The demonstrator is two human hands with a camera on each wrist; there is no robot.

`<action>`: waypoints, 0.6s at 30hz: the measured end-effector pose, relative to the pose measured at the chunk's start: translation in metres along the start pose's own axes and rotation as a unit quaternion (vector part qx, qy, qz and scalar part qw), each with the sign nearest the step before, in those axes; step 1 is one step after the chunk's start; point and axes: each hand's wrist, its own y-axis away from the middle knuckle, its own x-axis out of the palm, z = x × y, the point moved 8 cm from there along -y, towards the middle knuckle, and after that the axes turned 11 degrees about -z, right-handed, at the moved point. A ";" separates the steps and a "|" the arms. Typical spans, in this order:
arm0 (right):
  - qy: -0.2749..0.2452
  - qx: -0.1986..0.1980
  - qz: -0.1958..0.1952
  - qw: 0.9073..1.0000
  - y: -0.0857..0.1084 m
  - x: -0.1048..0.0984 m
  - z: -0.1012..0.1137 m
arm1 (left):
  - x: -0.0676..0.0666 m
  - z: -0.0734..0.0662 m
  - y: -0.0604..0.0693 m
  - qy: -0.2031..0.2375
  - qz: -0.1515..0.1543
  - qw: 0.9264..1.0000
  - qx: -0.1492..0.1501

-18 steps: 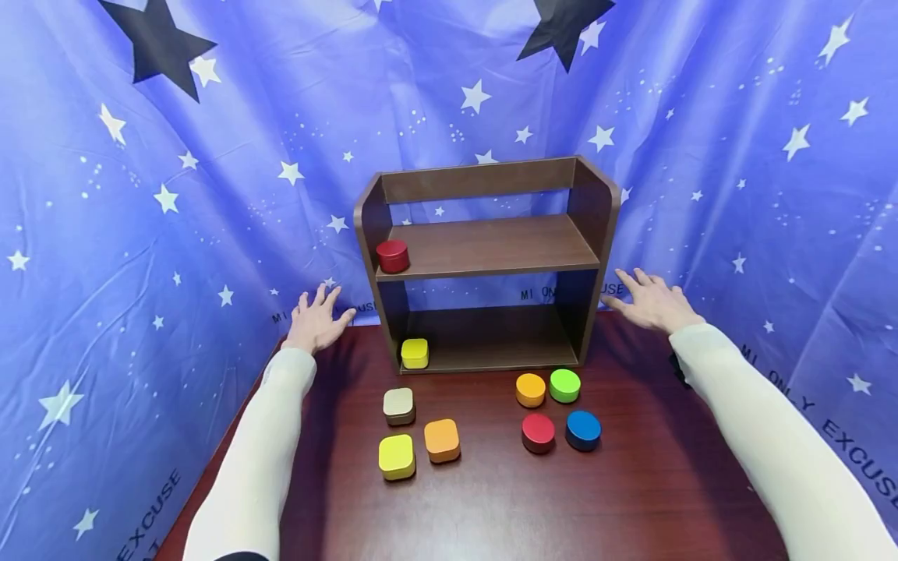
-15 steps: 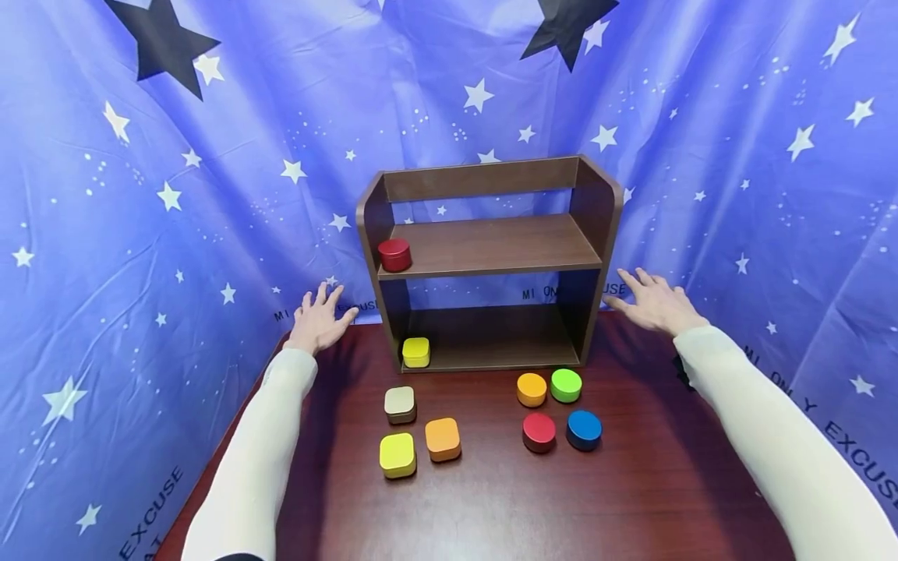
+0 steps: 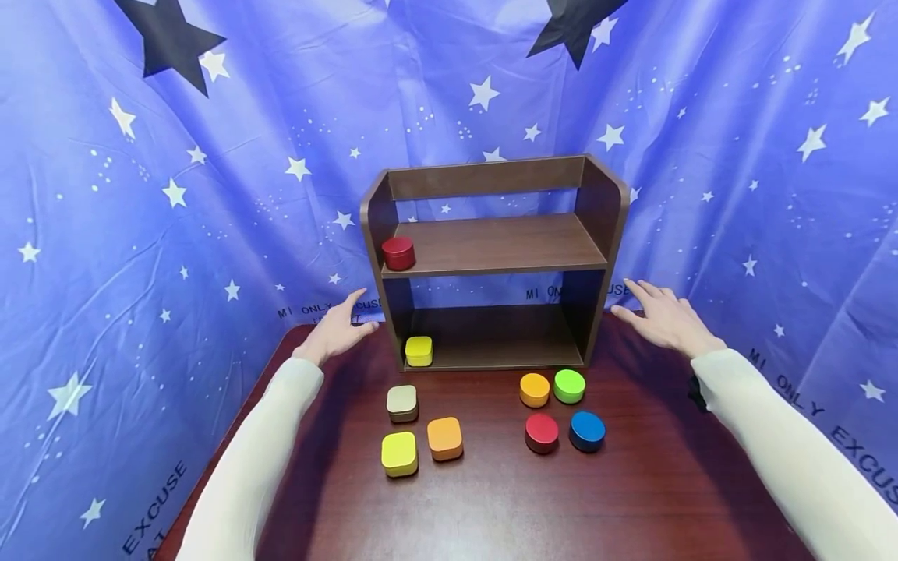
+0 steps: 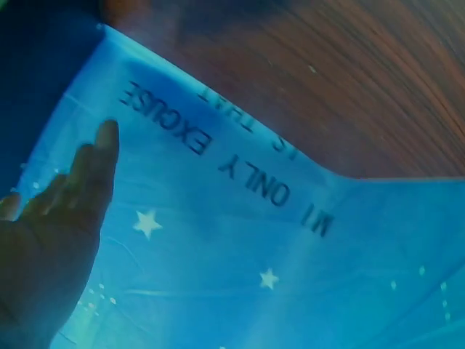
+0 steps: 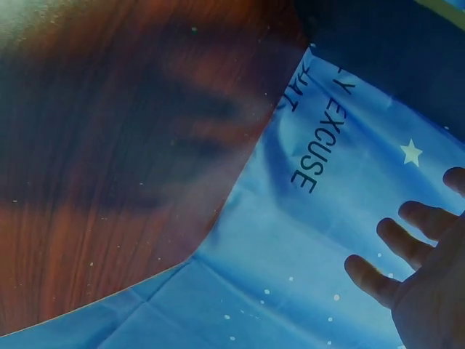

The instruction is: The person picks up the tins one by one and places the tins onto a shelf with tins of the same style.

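a glossy red-brown table (image 3: 491, 514), streaked like wood grain and paler with glare near its front middle, runs back to blue cloth (image 3: 259, 187) hung in folds behind it and at both sides; the cloth bears white and dark stars and black lettering; a dark brown two-level shelf (image 3: 505, 241) stands on the table's far part; the left hand (image 3: 338, 333) and right hand (image 3: 665, 321), in white sleeves, reach just beside its two sides, fingers straight, both thumbs apart from them; a round red piece (image 3: 398, 253) sits on the upper level's left end, a square yellow piece (image 3: 418, 351) below; on the table before the shelf, square pieces (image 3: 445, 439) lie to the left, round pieces (image 3: 542, 433) to the right; arm shadows darken the wood.
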 end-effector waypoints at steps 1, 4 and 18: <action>-0.001 -0.002 -0.004 1.000 0.002 0.001 0.001 | 0.002 -0.003 0.002 0.014 -0.001 1.000 -0.003; -0.002 -0.010 -0.017 1.000 0.008 0.004 0.002 | 0.005 -0.012 0.006 0.063 -0.018 0.998 -0.017; -0.039 -0.068 -0.122 0.989 0.041 0.002 0.039 | 0.001 -0.051 0.008 0.140 -0.166 0.974 -0.067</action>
